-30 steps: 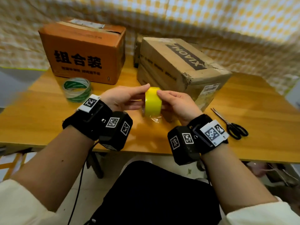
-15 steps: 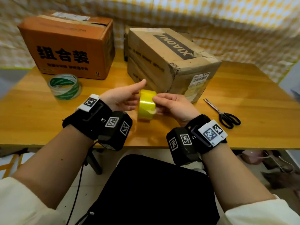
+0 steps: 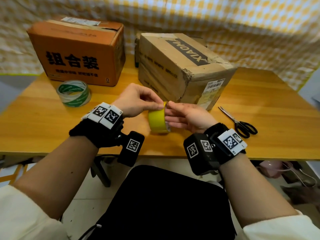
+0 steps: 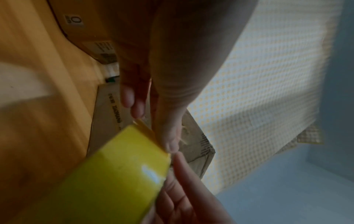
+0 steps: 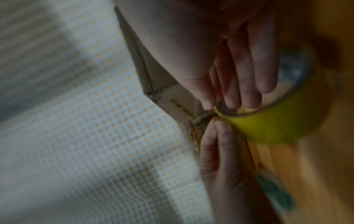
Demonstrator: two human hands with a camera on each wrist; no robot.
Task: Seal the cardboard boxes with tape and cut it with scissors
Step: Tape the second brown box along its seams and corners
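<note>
Above the table's [image 3: 259, 101] near edge we are now holding the yellow tape roll [image 3: 158, 121] upright — our right hand [image 3: 188, 118] cradling it on loosely curved fingers, our left hand [image 3: 138, 101], turned over since a moment ago, pinching at its top rim. Tape-end hunting, we judge; brown box [image 3: 181, 66] just behind, scissors [image 3: 240, 122] untouched.

Yellow tape roll [image 3: 158, 121]: glossy plastic film, highlight visible. Both boxes: matt corrugated cardboard; brown box [image 3: 183, 70] scuffed and torn at edges, orange box [image 3: 78, 54] smoother. Table [image 3: 259, 118]: smooth varnished wood. Scissors [image 3: 239, 122]: metal blades, handles probably black plastic.
</note>
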